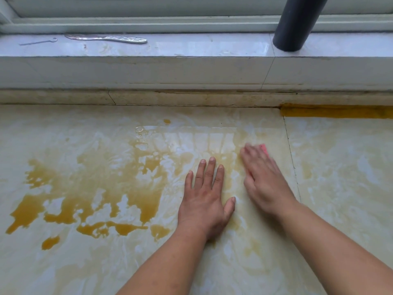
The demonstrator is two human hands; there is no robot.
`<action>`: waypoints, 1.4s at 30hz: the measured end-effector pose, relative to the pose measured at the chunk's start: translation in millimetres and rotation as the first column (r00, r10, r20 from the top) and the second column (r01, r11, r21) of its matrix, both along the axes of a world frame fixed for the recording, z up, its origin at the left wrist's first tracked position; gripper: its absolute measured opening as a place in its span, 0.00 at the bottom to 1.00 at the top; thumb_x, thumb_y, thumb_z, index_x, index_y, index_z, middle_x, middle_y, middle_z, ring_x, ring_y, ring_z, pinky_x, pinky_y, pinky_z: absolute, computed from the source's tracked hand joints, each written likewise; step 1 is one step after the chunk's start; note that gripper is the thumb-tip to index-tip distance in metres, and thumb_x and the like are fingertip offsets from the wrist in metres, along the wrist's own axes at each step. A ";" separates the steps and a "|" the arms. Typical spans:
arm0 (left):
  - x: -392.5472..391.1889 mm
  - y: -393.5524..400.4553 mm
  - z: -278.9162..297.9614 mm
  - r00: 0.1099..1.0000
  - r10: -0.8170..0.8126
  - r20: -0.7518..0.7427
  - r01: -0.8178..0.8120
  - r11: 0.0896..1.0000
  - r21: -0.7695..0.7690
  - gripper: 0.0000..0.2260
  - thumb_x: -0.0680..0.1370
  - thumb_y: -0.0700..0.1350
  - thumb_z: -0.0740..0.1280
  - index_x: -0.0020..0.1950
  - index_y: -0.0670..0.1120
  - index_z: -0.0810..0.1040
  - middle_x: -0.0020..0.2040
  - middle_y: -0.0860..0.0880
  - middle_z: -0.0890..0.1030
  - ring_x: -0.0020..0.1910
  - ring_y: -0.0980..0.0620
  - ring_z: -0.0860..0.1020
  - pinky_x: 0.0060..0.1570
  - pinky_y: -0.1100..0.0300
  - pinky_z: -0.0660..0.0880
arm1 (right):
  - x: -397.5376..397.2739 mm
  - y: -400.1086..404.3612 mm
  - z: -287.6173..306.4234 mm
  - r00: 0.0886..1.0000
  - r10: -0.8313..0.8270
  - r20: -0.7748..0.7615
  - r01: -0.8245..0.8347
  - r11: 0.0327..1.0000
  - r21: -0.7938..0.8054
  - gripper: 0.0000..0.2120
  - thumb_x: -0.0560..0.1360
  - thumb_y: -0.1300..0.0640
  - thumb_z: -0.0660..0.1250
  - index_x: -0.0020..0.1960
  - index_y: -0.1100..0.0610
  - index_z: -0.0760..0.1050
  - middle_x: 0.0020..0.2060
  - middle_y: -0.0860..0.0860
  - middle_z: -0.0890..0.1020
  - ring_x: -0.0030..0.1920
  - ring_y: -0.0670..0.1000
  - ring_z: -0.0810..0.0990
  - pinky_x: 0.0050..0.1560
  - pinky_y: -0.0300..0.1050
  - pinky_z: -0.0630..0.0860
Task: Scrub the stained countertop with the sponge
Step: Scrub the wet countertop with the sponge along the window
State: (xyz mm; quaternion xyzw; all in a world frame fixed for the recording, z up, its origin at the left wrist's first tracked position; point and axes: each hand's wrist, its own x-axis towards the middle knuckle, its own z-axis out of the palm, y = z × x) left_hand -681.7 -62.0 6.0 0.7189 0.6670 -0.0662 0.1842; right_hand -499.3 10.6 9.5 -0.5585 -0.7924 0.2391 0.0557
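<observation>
The pale marbled countertop (340, 188) is wet and carries a wide amber stain (89, 196) across its left half, with thinner yellow smears toward the middle. My right hand (263, 177) presses flat on a pink sponge (264, 149); only the sponge's far corner shows past my fingers. The hand is blurred. Just left of it, my left hand (205, 201) lies flat on the counter, palm down and fingers spread, holding nothing.
A raised stone ledge (191, 71) and window sill run along the back. On the sill lie a flat metal tool (108, 38) and a thin hook (40, 41). A dark pipe (295, 24) stands at the back right. An orange-yellow strip (336, 111) lines the back edge on the right.
</observation>
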 end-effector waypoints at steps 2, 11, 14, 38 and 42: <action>-0.2 -0.2 -0.9 1.000 0.000 0.007 0.000 1.000 0.009 0.37 0.83 0.66 0.44 0.83 0.51 0.30 0.79 0.50 0.21 0.77 0.49 0.21 0.79 0.42 0.31 | 13.3 -29.8 1.6 0.992 0.130 0.001 -0.130 0.991 0.015 0.33 0.78 0.51 0.53 0.82 0.45 0.49 0.81 0.39 0.46 0.80 0.43 0.38 0.79 0.47 0.43; 0.6 0.3 -0.4 1.000 0.001 0.003 -0.001 1.000 0.024 0.37 0.83 0.66 0.44 0.83 0.51 0.30 0.79 0.50 0.21 0.76 0.50 0.20 0.79 0.42 0.31 | -25.7 63.1 3.0 0.990 -0.120 0.078 0.122 0.992 -0.021 0.35 0.78 0.51 0.50 0.83 0.51 0.43 0.82 0.47 0.42 0.81 0.50 0.37 0.80 0.52 0.41; 0.4 0.0 -1.4 1.000 -0.005 -0.002 0.005 1.000 0.023 0.37 0.83 0.66 0.44 0.83 0.51 0.30 0.79 0.50 0.21 0.76 0.50 0.20 0.78 0.42 0.30 | -31.9 40.4 3.3 0.997 0.030 0.075 -0.029 0.999 -0.016 0.33 0.80 0.51 0.50 0.83 0.48 0.43 0.82 0.43 0.42 0.80 0.47 0.35 0.80 0.52 0.43; -0.1 -3.3 -28.7 1.000 0.013 -0.006 -0.012 0.982 0.189 0.38 0.82 0.66 0.54 0.85 0.44 0.55 0.86 0.44 0.45 0.85 0.43 0.44 0.78 0.38 0.48 | -13.6 25.6 8.1 0.962 0.256 0.097 -0.257 0.966 -0.004 0.31 0.83 0.53 0.52 0.82 0.44 0.43 0.80 0.38 0.40 0.78 0.41 0.32 0.79 0.47 0.39; 0.0 -2.2 -27.2 1.000 0.019 -0.020 -0.014 0.982 0.190 0.38 0.81 0.66 0.55 0.84 0.45 0.58 0.86 0.43 0.49 0.85 0.42 0.47 0.77 0.39 0.50 | -55.8 89.1 9.5 0.987 0.125 0.102 -0.126 0.992 0.005 0.31 0.83 0.54 0.52 0.83 0.48 0.44 0.82 0.44 0.44 0.81 0.47 0.37 0.80 0.52 0.43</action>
